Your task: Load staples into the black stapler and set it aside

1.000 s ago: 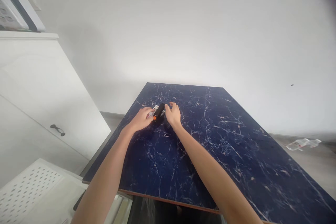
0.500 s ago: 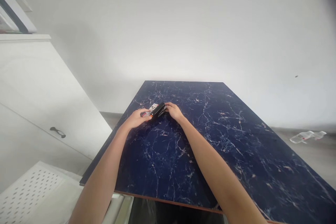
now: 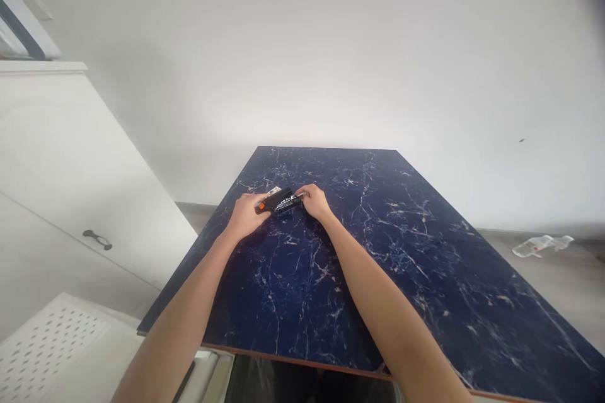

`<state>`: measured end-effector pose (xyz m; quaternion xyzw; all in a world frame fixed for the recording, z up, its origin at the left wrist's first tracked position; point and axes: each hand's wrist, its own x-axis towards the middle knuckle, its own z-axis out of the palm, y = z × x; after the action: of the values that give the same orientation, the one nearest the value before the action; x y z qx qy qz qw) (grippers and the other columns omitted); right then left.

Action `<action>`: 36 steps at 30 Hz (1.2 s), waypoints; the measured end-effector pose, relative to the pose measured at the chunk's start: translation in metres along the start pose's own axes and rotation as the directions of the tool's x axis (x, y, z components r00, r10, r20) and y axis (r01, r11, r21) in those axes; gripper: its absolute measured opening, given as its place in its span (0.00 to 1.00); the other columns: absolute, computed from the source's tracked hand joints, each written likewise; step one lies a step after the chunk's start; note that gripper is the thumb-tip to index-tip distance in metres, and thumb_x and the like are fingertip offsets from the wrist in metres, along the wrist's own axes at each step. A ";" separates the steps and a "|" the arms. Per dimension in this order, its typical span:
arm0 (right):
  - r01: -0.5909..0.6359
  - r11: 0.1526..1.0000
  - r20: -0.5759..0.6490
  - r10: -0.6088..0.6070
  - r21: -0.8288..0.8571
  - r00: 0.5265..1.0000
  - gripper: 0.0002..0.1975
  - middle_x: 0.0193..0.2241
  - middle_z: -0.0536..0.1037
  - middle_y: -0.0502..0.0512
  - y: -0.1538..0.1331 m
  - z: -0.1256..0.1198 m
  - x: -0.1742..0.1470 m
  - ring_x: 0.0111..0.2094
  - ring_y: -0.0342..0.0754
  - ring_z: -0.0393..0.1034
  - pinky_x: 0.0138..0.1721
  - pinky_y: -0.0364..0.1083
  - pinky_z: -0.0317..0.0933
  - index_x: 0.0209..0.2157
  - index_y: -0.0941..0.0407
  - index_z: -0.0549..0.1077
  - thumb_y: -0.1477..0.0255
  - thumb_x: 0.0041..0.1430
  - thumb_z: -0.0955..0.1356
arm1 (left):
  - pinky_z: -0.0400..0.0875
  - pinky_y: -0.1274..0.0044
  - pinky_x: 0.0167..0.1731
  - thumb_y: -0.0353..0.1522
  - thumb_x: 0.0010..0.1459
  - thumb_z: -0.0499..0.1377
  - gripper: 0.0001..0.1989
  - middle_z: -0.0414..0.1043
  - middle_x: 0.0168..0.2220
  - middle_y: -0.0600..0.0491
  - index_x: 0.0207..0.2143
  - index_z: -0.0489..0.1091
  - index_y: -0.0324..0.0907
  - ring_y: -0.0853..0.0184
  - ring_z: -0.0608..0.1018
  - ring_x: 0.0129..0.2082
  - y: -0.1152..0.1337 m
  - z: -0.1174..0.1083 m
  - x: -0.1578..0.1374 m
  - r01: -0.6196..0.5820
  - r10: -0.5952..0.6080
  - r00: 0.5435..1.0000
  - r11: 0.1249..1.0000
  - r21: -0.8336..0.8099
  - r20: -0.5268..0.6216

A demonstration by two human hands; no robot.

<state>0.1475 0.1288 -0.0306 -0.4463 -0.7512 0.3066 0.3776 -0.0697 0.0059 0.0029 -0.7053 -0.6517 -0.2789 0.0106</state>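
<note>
A black stapler-like device (image 3: 280, 199) is found on or just above the far left part of a dark blue, white-veined marbled table (image 3: 350, 264); contact with the surface cannot be confirmed. The device is held at a slant, 1 orange part (image 3: 261, 206) being noted at its left end and a slim, silvery lower section being exposed toward the right. The left end is gripped by the left hand (image 3: 246, 214), thumb along the near side and fingers over the far side. The right end is pinched between the thumb and bent fingers of the right hand (image 3: 312, 200). A white printed piece (image 3: 274, 190) is partly seen behind the device; its print is too small to be read. On the floor at right, a clear plastic bottle (image 3: 541, 245) is observed lying on its side, marked with a label bearing red, the wording likewise illegible. At left, a white cabinet (image 3: 70, 157) is fitted with 1 dark handle (image 3: 97, 240), and a white perforated panel (image 3: 51, 334) is seen below.
</note>
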 end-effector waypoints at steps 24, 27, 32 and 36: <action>-0.238 0.958 -0.016 0.243 0.157 0.970 0.20 0.30 0.82 0.52 0.004 -0.013 0.001 0.33 0.51 0.80 0.47 0.51 0.71 0.47 0.55 0.77 0.79 0.50 0.67 | 0.68 0.62 0.49 0.39 0.58 0.65 0.21 0.78 0.50 0.49 0.55 0.74 0.49 0.49 0.72 0.53 0.003 0.001 -0.003 0.032 -0.032 0.999 0.999 0.000 0.004; -0.302 0.922 0.127 0.278 0.244 0.952 0.22 0.27 0.81 0.51 -0.002 -0.010 0.004 0.28 0.50 0.79 0.42 0.51 0.74 0.46 0.58 0.78 0.81 0.46 0.69 | 0.68 0.62 0.49 0.37 0.57 0.66 0.20 0.79 0.49 0.50 0.53 0.75 0.49 0.49 0.74 0.52 0.005 0.001 -0.003 0.028 -0.028 1.000 1.000 -0.002 -0.005; -0.404 0.818 0.280 0.309 0.409 0.909 0.19 0.28 0.81 0.55 -0.022 0.008 -0.003 0.30 0.48 0.79 0.38 0.48 0.77 0.44 0.61 0.78 0.82 0.47 0.69 | 0.69 0.63 0.52 0.38 0.53 0.70 0.27 0.79 0.48 0.48 0.56 0.73 0.48 0.51 0.77 0.51 0.005 0.003 -0.002 0.070 -0.071 0.996 0.997 -0.018 -0.047; -0.433 0.760 0.360 0.278 0.485 0.891 0.20 0.25 0.80 0.54 -0.040 0.019 -0.014 0.29 0.46 0.78 0.38 0.47 0.77 0.45 0.63 0.77 0.84 0.48 0.69 | 0.69 0.64 0.54 0.38 0.52 0.71 0.30 0.80 0.48 0.47 0.57 0.73 0.46 0.52 0.78 0.51 0.004 0.007 -0.002 0.088 -0.089 0.992 0.996 -0.021 -0.089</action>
<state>0.1186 0.0979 -0.0130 -0.4080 -0.5740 0.6338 0.3200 -0.0629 0.0059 -0.0023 -0.6626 -0.6787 -0.3160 0.0213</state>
